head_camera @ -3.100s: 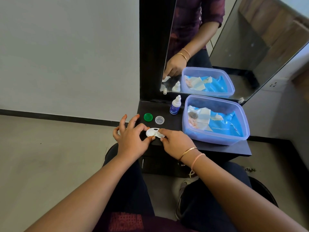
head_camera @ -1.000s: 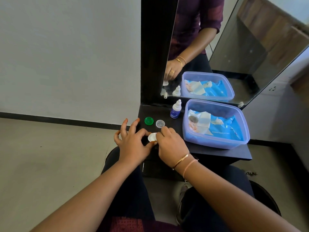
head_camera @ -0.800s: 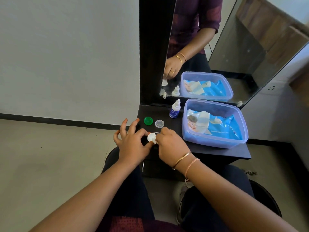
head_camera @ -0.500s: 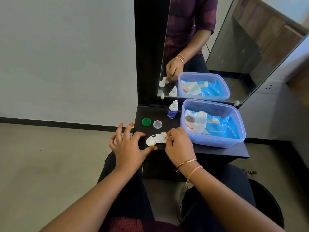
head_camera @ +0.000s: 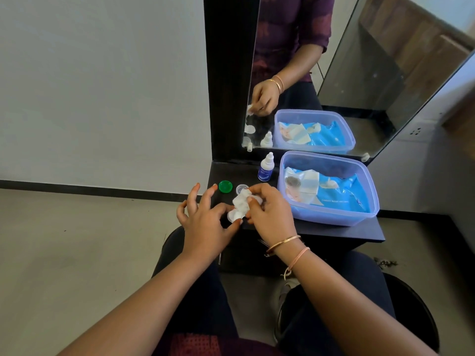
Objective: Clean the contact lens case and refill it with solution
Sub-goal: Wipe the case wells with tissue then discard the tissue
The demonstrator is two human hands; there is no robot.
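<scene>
The white contact lens case [head_camera: 234, 215] lies near the front left of the black shelf [head_camera: 334, 231]. My left hand [head_camera: 205, 222] pinches its left well between thumb and forefinger. My right hand [head_camera: 270, 214] grips a crumpled white wipe [head_camera: 242, 201] and holds it over the case's right side, which is hidden. A green cap [head_camera: 225, 186] and a clear cap [head_camera: 242, 188] lie just behind the hands. The small white solution bottle [head_camera: 266, 167] with a blue label stands upright at the back.
A lilac plastic tub [head_camera: 331, 215] holding a blue wipes pack fills the shelf's right half. A mirror [head_camera: 334, 73] rises behind the shelf and reflects the hand, bottle and tub. My knees sit under the shelf's front edge.
My right hand has bunched the wipe up and brought it over the case's right well. My left hand keeps its hold on the left well.
</scene>
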